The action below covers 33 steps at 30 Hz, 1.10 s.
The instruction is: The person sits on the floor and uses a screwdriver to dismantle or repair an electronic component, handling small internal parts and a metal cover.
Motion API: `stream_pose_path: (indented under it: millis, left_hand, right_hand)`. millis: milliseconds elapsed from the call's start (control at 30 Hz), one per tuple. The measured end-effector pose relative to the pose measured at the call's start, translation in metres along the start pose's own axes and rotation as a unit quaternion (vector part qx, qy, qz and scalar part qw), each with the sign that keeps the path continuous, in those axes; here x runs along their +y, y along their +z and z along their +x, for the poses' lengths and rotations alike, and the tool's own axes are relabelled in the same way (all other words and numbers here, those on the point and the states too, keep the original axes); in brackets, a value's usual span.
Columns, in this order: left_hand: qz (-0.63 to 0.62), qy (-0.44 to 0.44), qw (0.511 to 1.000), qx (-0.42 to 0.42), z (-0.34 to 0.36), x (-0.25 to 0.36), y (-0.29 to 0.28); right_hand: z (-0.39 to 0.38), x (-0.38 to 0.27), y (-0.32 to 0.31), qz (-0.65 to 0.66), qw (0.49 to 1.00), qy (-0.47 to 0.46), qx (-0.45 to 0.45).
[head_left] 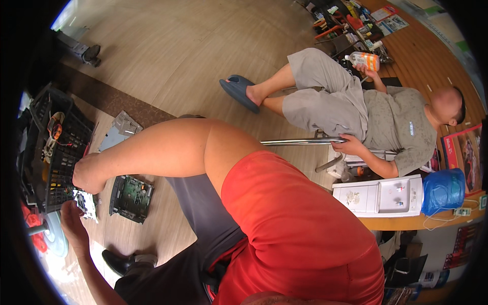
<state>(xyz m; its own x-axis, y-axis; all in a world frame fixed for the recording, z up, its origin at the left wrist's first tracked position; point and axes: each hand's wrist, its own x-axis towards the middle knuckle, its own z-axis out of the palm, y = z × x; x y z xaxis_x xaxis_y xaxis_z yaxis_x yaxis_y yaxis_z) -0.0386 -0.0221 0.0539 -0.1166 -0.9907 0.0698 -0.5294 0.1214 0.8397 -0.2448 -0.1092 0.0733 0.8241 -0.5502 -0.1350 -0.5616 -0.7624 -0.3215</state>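
My right hand (87, 173) is at the end of my bare arm, stretched leftward from a red sleeve, against a black plastic crate (60, 195); its fingers are mostly hidden. Below it, my left hand (73, 223) has its fingers curled at a white-and-dark part (88, 208); what they grip is unclear. Just right of these, a black housing with a green circuit board (131, 198) lies on the floor, and a grey metal panel (114, 134) lies behind my forearm. Wires and small parts (56, 127) sit inside the crate.
A co-worker (396, 122) sits at right, sandalled feet out, holding an orange-labelled bottle (368, 61), other hand on a chrome bar (300, 142). Beside them are a white water dispenser (356, 198) with blue jug and a wooden table (427, 51) with tools. My shoe (114, 262) is lower left.
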Motion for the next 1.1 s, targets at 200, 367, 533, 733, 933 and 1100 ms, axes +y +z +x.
stream_pose_path:
  millis: [200, 367, 533, 733, 933, 1100]
  left_hand:
    - [-0.058, -0.048, 0.997, 0.015, 0.002, -0.013, -0.011]
    - [-0.184, -0.087, 0.979, -0.018, -0.001, -0.008, 0.000]
    - [-0.228, -0.089, 0.969, -0.043, -0.002, 0.025, 0.011]
    - [-0.302, -0.138, 0.943, -0.003, 0.007, 0.028, 0.013]
    - [-0.396, -0.121, 0.909, -0.047, 0.012, 0.044, 0.014]
    - [-0.430, -0.159, 0.887, -0.061, 0.016, 0.042, 0.013]
  right_hand:
    - [-0.004, -0.006, -0.013, 0.034, 0.999, 0.022, 0.029]
    - [0.003, -0.007, -0.002, 0.116, 0.982, -0.019, 0.150]
    - [0.003, -0.021, -0.002, 0.222, 0.935, -0.043, 0.272]
    - [0.009, -0.016, 0.001, 0.228, 0.923, -0.087, 0.299]
    - [0.012, -0.009, 0.001, 0.200, 0.926, -0.073, 0.312]
    - [0.013, -0.005, 0.006, 0.167, 0.928, -0.064, 0.326]
